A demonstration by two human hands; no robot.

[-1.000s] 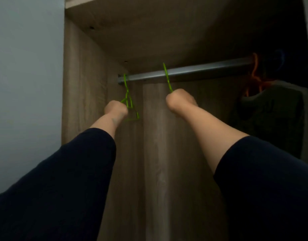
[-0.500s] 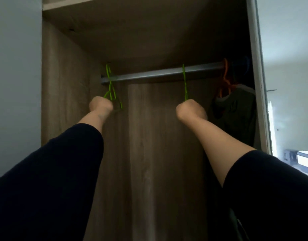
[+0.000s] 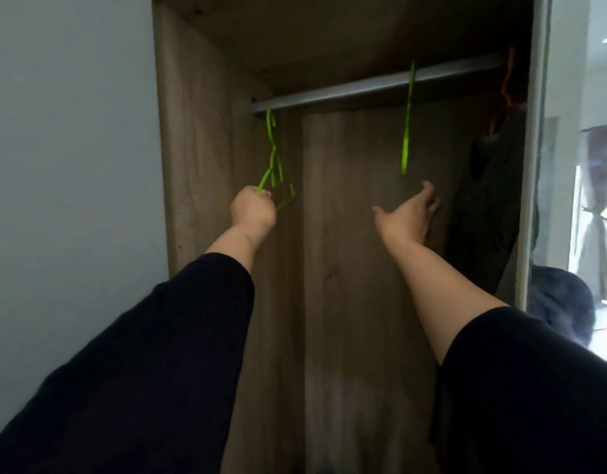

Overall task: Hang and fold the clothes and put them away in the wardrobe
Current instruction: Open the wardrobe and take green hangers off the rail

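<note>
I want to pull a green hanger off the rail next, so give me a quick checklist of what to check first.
1. Left hand grips the left green hangers: ok.
2. Right hand free and open: ok.
3. Single green hanger hooked over the rail: ok.
4. How many hangers the left bunch holds: cannot tell.
5. Dark garment on the orange hanger clear of both hands: ok.

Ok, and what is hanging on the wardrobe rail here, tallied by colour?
Green hangers: 2, the left green hanger, held by the left hand, and the right green hanger; the left one's strands overlap, so it may be more than one.
Orange hangers: 1, the orange hanger.
Dark garments: 1, the dark garment on the orange hanger.
Total: 4, at least.
</note>
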